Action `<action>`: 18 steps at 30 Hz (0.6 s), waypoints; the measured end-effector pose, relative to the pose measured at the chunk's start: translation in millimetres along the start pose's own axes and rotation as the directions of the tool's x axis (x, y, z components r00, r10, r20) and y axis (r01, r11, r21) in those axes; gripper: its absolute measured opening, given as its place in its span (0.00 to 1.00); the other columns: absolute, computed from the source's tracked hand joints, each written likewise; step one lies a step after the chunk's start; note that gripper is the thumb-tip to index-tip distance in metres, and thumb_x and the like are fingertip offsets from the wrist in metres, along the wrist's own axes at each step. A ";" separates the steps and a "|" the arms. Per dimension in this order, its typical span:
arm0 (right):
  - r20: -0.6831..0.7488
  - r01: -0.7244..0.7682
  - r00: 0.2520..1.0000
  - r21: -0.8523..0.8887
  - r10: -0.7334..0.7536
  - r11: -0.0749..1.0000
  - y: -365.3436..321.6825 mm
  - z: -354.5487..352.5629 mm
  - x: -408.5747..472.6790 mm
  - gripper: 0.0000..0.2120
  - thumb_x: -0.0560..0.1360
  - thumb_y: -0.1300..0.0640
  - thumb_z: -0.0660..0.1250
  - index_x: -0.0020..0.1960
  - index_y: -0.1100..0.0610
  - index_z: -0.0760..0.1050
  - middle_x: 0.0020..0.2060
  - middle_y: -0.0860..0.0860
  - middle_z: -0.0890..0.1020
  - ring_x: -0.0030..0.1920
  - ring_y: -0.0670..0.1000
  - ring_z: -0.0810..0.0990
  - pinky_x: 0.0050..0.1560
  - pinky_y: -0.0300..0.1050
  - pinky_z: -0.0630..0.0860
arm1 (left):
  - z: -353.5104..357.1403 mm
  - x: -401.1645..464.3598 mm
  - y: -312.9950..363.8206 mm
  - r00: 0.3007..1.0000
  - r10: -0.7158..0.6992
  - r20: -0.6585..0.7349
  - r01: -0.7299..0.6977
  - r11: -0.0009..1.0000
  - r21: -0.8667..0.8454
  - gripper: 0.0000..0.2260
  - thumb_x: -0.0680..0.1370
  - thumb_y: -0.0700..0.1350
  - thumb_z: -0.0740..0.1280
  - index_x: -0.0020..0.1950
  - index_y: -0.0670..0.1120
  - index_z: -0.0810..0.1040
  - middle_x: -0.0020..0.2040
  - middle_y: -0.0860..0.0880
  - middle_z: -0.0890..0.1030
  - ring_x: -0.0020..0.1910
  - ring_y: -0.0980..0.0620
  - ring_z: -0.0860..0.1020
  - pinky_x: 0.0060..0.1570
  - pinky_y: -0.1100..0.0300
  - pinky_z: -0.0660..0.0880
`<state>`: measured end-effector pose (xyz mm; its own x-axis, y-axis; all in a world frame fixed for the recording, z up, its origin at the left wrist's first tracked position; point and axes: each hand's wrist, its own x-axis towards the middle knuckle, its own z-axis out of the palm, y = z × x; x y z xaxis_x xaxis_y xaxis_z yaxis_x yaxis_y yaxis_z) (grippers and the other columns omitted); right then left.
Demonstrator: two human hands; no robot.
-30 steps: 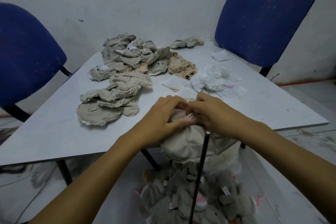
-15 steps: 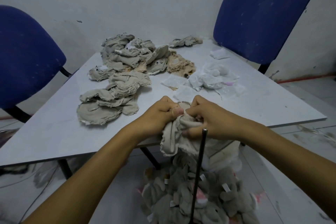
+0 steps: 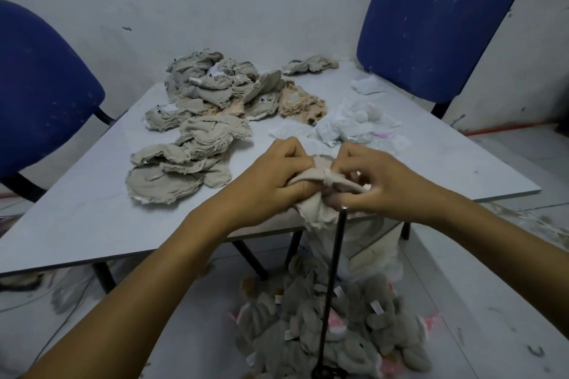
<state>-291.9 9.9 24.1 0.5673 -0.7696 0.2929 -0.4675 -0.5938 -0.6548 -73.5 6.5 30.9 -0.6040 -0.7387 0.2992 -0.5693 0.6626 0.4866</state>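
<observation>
I've got my left hand [image 3: 271, 181] and right hand [image 3: 378, 181] pinching the crumpled beige fabric skin [image 3: 317, 209] above the thin black metal rod [image 3: 334, 271]. Mid-turning, I reckon; next, push it squarely over the tip.

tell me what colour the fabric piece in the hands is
Beige-grey fabric piece, seen in the head view.

A beige fabric piece [image 3: 317, 206], crumpled with a frayed edge, is bunched between both hands at the counter's [image 3: 92, 209] near edge, partly hanging below it.
</observation>
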 end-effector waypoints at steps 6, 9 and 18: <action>-0.199 0.318 0.878 -0.441 -0.436 0.839 -14.9 -13.7 -22.4 0.12 0.72 0.49 0.72 0.49 0.56 0.79 0.45 0.48 0.70 0.41 0.46 0.68 0.39 0.34 0.66 | -5.8 -9.3 35.7 0.893 0.397 -0.213 -0.330 0.899 0.289 0.07 0.70 0.43 0.66 0.43 0.41 0.72 0.44 0.46 0.70 0.42 0.48 0.66 0.41 0.57 0.63; -0.172 0.353 0.831 -0.571 -0.528 0.742 -12.7 -2.9 -35.9 0.14 0.73 0.48 0.71 0.48 0.59 0.77 0.44 0.53 0.71 0.42 0.49 0.68 0.35 0.42 0.68 | 4.5 -15.2 34.9 0.823 0.522 -0.224 -0.391 0.806 0.444 0.08 0.71 0.38 0.73 0.39 0.38 0.74 0.40 0.41 0.74 0.38 0.45 0.69 0.35 0.51 0.65; -0.245 0.310 0.816 -0.579 -0.524 0.754 15.6 55.8 -69.2 0.10 0.76 0.56 0.70 0.49 0.58 0.69 0.41 0.57 0.71 0.41 0.53 0.66 0.34 0.48 0.66 | 60.9 -46.4 19.9 0.787 0.518 -0.336 -0.400 0.842 0.362 0.05 0.70 0.37 0.67 0.38 0.40 0.71 0.36 0.40 0.73 0.33 0.44 0.67 0.32 0.47 0.64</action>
<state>-300.6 67.0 -45.2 0.5417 -0.3745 0.7525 -0.5688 -0.8225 0.0000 -90.8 61.5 -23.3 -0.5827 -0.2792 0.7632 -0.4393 0.8983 -0.0068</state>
